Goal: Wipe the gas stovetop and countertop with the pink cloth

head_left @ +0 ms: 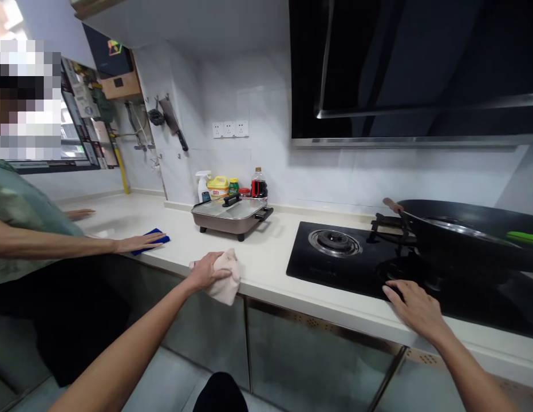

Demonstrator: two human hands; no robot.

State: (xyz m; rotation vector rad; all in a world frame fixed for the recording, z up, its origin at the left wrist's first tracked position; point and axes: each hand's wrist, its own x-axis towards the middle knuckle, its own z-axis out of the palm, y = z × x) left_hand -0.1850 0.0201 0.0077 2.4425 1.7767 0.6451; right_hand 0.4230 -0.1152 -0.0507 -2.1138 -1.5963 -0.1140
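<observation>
My left hand (208,270) is closed around a pale cloth (226,280) at the front edge of the white countertop (266,266). Part of the cloth hangs over that edge. My right hand (414,306) rests with fingers spread and nothing in it, at the front rim of the black gas stove (322,269). A brown electric pan with a glass lid (225,220) stands on short feet behind my left hand. Behind my right hand, a large black wok (459,246) sits over the stove's right side.
To the left, another person's hand (139,243) presses a blue cloth (157,237) on the counter. A spray bottle (203,186), a yellow container (218,186) and a dark sauce bottle (258,184) line the wall. A cleaver (174,123) hangs there. The range hood (403,74) overhangs the stove.
</observation>
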